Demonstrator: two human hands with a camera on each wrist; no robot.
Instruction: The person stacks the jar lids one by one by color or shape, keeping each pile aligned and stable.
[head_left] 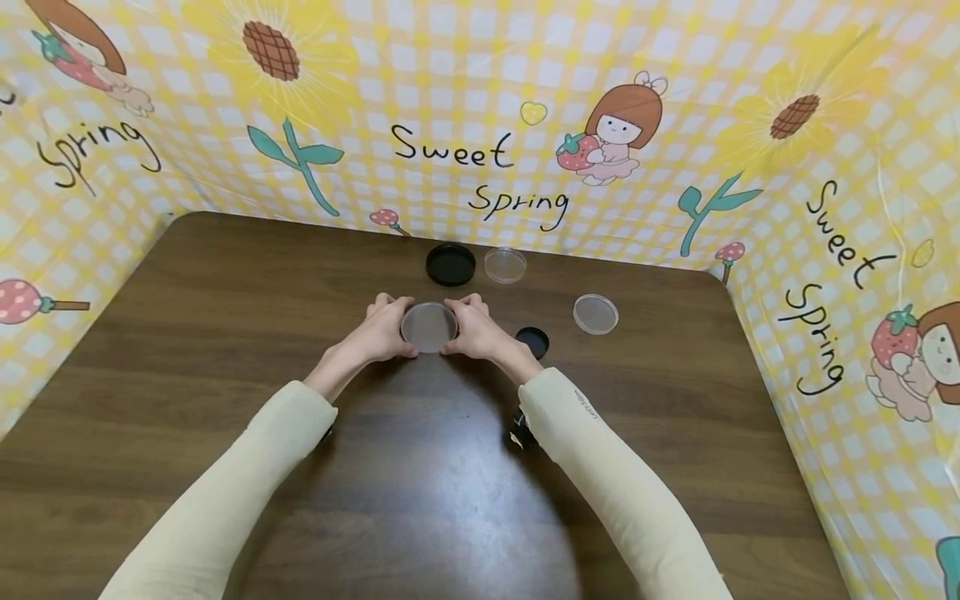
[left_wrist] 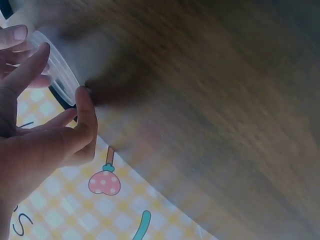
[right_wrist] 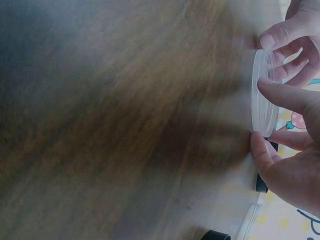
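Observation:
A clear, shallow round dish like a petri dish (head_left: 429, 328) is between both hands near the middle of the table. At its left rim, my left hand (head_left: 384, 329) grips it with thumb and fingers. My right hand (head_left: 477, 327) holds the opposite rim in the same way. In the left wrist view, the petri dish (left_wrist: 62, 72) is seen from the side, with fingertips on its edge. The right wrist view also shows the petri dish (right_wrist: 263, 92) edge-on between the fingers. Whether its underside touches the table cannot be told.
Behind the hands stand a larger black round dish (head_left: 451, 265) and a clear round dish (head_left: 506, 266). Another clear dish (head_left: 596, 314) lies to the right. A small black round piece (head_left: 533, 342) sits beside the right wrist. Patterned cloth (head_left: 450, 100) borders the wooden table (head_left: 420, 517).

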